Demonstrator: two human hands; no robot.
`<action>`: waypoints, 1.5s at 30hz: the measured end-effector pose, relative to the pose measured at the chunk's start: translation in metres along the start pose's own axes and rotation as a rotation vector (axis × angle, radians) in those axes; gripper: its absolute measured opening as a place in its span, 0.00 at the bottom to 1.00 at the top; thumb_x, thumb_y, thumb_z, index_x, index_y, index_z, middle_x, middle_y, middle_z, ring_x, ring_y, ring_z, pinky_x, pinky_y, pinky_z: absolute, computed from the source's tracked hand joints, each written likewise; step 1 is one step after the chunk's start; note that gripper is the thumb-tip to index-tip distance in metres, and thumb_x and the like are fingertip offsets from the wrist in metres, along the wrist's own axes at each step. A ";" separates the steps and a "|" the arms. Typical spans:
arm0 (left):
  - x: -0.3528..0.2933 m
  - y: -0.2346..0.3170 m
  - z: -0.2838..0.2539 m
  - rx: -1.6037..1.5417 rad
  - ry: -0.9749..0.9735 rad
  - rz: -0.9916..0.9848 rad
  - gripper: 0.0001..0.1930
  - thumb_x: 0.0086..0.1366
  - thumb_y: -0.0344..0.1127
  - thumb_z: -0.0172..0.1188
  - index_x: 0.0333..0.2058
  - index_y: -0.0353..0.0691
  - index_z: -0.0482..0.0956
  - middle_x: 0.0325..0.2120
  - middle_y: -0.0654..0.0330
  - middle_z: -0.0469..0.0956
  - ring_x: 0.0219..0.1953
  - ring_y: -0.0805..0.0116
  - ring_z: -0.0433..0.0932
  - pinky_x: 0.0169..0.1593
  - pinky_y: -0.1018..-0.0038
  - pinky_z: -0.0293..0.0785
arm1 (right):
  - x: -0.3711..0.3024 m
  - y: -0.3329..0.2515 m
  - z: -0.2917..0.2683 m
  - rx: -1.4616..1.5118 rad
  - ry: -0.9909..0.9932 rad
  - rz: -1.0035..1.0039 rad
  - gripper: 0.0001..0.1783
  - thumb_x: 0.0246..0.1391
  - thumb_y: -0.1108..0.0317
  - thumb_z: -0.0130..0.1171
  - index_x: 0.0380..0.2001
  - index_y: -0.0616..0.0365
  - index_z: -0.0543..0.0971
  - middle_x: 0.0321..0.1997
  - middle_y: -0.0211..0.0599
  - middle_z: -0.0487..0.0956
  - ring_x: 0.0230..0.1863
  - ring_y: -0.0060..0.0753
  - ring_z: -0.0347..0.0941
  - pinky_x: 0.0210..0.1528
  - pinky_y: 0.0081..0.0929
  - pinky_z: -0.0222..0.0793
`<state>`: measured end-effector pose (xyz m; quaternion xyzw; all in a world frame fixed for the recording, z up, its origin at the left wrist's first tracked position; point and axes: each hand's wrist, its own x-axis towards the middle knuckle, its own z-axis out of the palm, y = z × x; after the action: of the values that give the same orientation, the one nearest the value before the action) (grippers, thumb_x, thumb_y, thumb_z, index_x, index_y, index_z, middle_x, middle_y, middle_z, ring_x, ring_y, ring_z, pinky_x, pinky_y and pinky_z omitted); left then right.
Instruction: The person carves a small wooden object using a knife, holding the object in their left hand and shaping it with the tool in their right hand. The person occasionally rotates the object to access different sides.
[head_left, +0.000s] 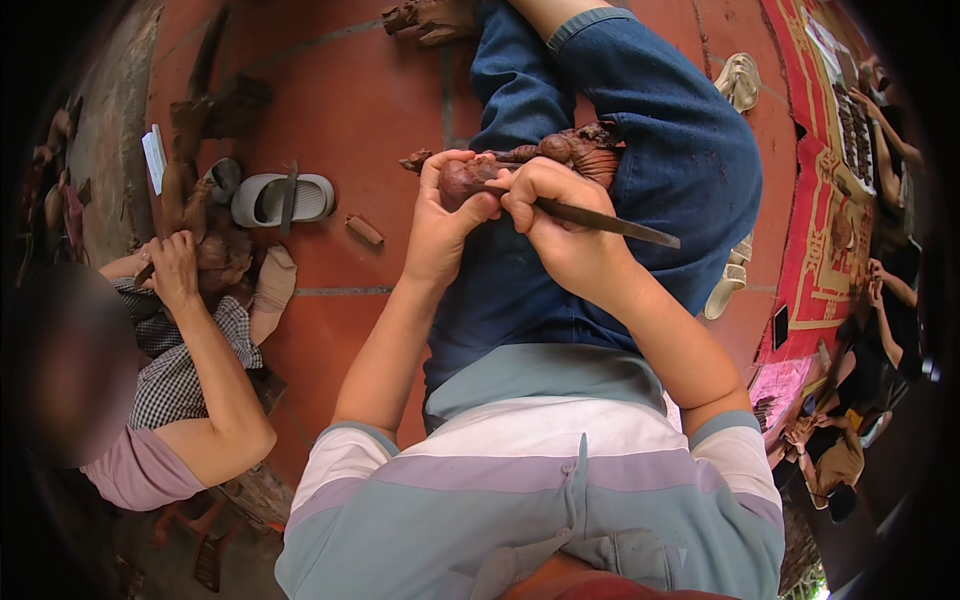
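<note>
A reddish-brown carved wooden piece (590, 155), knobby and ridged, lies across my crossed legs in dark blue jeans. My left hand (445, 205) is closed around its rounded left end, the thumb on the near side. In the fist of my right hand (560, 205) is a dark flat file (620, 228), one end sticking out to the right over my thigh. Its other end meets the wood close to my left thumb. My two hands nearly touch, and my fingers hide part of the wood between them.
On the red tiled floor (340, 330) lie a grey slipper (262, 200) with a dark flat tool (289, 198) across it, and a small wooden block (364, 230). At left, a person's hand (175, 268) works on wood. Cream sandals (738, 82) and a red patterned rug (815, 200) are at right.
</note>
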<state>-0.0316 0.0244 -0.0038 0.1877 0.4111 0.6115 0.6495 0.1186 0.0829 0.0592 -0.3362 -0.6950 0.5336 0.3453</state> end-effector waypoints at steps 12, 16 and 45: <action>0.002 0.003 -0.005 -0.019 -0.027 -0.027 0.32 0.53 0.37 0.73 0.53 0.41 0.65 0.47 0.57 0.74 0.49 0.68 0.75 0.52 0.73 0.74 | 0.004 -0.006 0.000 -0.057 -0.062 0.001 0.06 0.45 0.82 0.51 0.22 0.60 0.69 0.25 0.40 0.73 0.29 0.42 0.71 0.36 0.33 0.67; 0.006 0.000 0.006 0.091 0.068 -0.022 0.29 0.53 0.33 0.73 0.50 0.41 0.66 0.45 0.57 0.74 0.40 0.75 0.75 0.41 0.80 0.76 | 0.009 -0.007 -0.011 -0.074 -0.042 0.025 0.07 0.46 0.82 0.51 0.21 0.59 0.69 0.25 0.39 0.73 0.29 0.41 0.71 0.34 0.32 0.67; -0.008 0.011 -0.011 0.059 -0.161 -0.066 0.43 0.53 0.29 0.70 0.64 0.40 0.55 0.55 0.57 0.68 0.57 0.66 0.69 0.57 0.72 0.72 | -0.001 -0.001 0.000 -0.022 0.029 0.087 0.04 0.50 0.81 0.56 0.26 0.61 0.74 0.29 0.36 0.76 0.32 0.30 0.74 0.40 0.25 0.70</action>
<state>-0.0462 0.0163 0.0002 0.2419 0.3814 0.5603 0.6944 0.1192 0.0815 0.0603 -0.3778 -0.6804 0.5354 0.3280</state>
